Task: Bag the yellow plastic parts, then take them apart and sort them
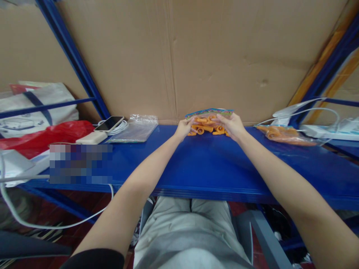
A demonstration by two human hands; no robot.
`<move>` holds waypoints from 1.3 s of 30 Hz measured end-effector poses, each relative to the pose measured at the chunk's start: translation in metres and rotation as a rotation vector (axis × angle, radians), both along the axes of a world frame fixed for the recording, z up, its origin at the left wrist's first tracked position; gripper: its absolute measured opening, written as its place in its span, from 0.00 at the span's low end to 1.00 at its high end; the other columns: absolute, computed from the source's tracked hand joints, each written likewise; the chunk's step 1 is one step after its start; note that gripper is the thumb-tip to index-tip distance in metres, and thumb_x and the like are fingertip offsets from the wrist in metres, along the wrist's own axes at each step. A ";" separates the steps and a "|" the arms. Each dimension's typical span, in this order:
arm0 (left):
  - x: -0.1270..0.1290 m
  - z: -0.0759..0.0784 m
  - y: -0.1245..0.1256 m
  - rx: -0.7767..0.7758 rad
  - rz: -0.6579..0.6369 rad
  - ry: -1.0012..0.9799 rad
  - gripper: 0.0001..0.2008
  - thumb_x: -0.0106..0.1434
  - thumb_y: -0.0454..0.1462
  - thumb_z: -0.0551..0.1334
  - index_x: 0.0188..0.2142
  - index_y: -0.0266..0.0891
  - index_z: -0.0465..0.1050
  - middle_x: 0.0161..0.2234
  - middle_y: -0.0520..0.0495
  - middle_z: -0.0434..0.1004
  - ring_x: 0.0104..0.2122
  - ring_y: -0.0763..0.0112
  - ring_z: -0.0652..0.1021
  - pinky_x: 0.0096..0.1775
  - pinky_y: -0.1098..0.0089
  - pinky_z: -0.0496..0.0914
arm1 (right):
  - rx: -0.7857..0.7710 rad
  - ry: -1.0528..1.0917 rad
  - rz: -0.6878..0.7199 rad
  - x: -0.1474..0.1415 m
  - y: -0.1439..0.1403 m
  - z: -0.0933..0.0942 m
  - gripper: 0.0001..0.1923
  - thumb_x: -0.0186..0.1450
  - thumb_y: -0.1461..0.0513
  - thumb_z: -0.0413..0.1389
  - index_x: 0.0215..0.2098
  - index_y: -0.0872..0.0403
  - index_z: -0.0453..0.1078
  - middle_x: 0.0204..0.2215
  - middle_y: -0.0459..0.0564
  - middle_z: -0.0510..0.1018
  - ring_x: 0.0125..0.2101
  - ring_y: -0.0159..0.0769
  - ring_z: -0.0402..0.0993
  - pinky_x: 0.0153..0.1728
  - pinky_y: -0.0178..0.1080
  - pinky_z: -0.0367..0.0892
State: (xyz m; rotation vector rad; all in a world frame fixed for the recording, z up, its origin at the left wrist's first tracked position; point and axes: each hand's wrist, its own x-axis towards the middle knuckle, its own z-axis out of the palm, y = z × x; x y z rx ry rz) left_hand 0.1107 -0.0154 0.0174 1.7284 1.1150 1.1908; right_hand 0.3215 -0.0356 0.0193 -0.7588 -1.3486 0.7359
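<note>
Both hands on the bag now, at the far edge of the blue shelf against the cardboard. Left hand pinches its left end, right hand grips the right, orange pieces inside. Looks like the sealing step; next, I'd judge, firm pinches along the top strip. Another filled bag lies to the right.
</note>
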 end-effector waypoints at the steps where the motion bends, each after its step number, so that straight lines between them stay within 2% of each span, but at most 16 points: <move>1: 0.001 0.000 0.000 0.011 0.002 -0.013 0.19 0.76 0.40 0.53 0.60 0.39 0.73 0.52 0.40 0.82 0.31 0.73 0.85 0.28 0.79 0.74 | -0.020 -0.012 -0.006 0.000 0.002 -0.002 0.27 0.46 0.44 0.73 0.34 0.49 0.73 0.37 0.49 0.84 0.40 0.45 0.83 0.45 0.52 0.79; 5: 0.005 -0.002 0.002 0.097 0.040 -0.047 0.15 0.73 0.38 0.58 0.54 0.37 0.78 0.50 0.42 0.84 0.47 0.65 0.84 0.41 0.73 0.78 | -0.001 -0.051 -0.122 -0.002 0.007 -0.005 0.20 0.50 0.47 0.72 0.29 0.50 0.73 0.34 0.51 0.84 0.42 0.45 0.82 0.50 0.53 0.76; 8: 0.007 -0.001 0.004 0.163 0.061 -0.046 0.14 0.73 0.37 0.59 0.52 0.35 0.79 0.49 0.42 0.84 0.51 0.63 0.82 0.47 0.69 0.77 | 0.126 -0.096 -0.195 -0.005 0.007 -0.003 0.17 0.55 0.48 0.69 0.30 0.49 0.74 0.42 0.52 0.84 0.48 0.45 0.79 0.55 0.53 0.72; 11: 0.008 0.001 0.005 0.202 0.040 -0.045 0.15 0.73 0.37 0.58 0.54 0.36 0.77 0.52 0.43 0.83 0.52 0.66 0.81 0.48 0.72 0.76 | 0.208 -0.121 -0.186 -0.007 0.006 -0.002 0.16 0.58 0.47 0.67 0.31 0.49 0.74 0.48 0.52 0.82 0.52 0.44 0.77 0.58 0.53 0.70; 14: 0.006 0.000 0.004 0.149 0.006 -0.037 0.19 0.73 0.39 0.58 0.60 0.36 0.73 0.54 0.41 0.80 0.44 0.68 0.84 0.42 0.73 0.77 | 0.158 -0.125 -0.149 -0.007 0.004 -0.003 0.18 0.55 0.45 0.68 0.30 0.49 0.75 0.47 0.51 0.83 0.51 0.44 0.78 0.57 0.53 0.71; 18: 0.001 -0.004 0.000 -0.005 -0.021 -0.024 0.29 0.71 0.41 0.62 0.69 0.39 0.61 0.52 0.37 0.82 0.30 0.73 0.84 0.32 0.74 0.77 | 0.071 -0.117 -0.115 -0.006 -0.002 -0.004 0.23 0.50 0.42 0.70 0.31 0.49 0.76 0.40 0.51 0.85 0.46 0.45 0.81 0.53 0.52 0.74; 20: -0.002 -0.004 -0.001 -0.050 -0.040 0.011 0.27 0.72 0.42 0.61 0.68 0.40 0.62 0.50 0.38 0.83 0.26 0.75 0.82 0.28 0.77 0.75 | 0.052 -0.100 -0.081 -0.007 -0.005 -0.004 0.25 0.49 0.41 0.70 0.32 0.50 0.77 0.39 0.52 0.85 0.45 0.46 0.81 0.52 0.52 0.75; 23: -0.004 -0.004 -0.001 -0.031 -0.048 0.022 0.23 0.74 0.47 0.57 0.62 0.39 0.71 0.49 0.38 0.83 0.25 0.77 0.82 0.25 0.80 0.71 | 0.021 -0.087 -0.050 -0.007 -0.007 -0.005 0.26 0.47 0.43 0.72 0.35 0.50 0.78 0.40 0.52 0.85 0.45 0.47 0.82 0.50 0.53 0.76; 27: -0.002 -0.003 0.004 0.032 -0.041 -0.019 0.22 0.72 0.48 0.59 0.58 0.36 0.75 0.50 0.37 0.82 0.32 0.73 0.84 0.27 0.79 0.72 | -0.016 -0.119 -0.104 -0.002 -0.001 -0.006 0.17 0.50 0.53 0.72 0.35 0.52 0.79 0.36 0.52 0.85 0.43 0.47 0.82 0.50 0.54 0.76; 30: 0.002 -0.001 0.006 0.088 -0.045 -0.015 0.18 0.72 0.44 0.61 0.54 0.36 0.77 0.52 0.39 0.82 0.43 0.68 0.84 0.33 0.77 0.75 | 0.067 -0.134 -0.226 0.002 0.004 -0.005 0.09 0.55 0.58 0.69 0.33 0.52 0.79 0.36 0.52 0.85 0.44 0.48 0.81 0.52 0.56 0.74; 35: 0.007 0.005 0.004 0.202 -0.041 -0.004 0.13 0.71 0.36 0.61 0.51 0.34 0.80 0.54 0.40 0.81 0.53 0.64 0.80 0.47 0.71 0.76 | 0.315 -0.264 -0.322 0.005 0.006 0.003 0.05 0.59 0.59 0.66 0.32 0.50 0.78 0.46 0.53 0.83 0.53 0.46 0.77 0.60 0.57 0.66; 39: 0.004 0.005 0.001 0.169 -0.066 -0.028 0.15 0.71 0.36 0.60 0.53 0.36 0.79 0.54 0.41 0.81 0.52 0.63 0.81 0.48 0.68 0.76 | 0.331 -0.307 -0.298 0.003 0.003 0.004 0.04 0.59 0.59 0.66 0.31 0.50 0.78 0.43 0.54 0.84 0.52 0.45 0.78 0.60 0.56 0.66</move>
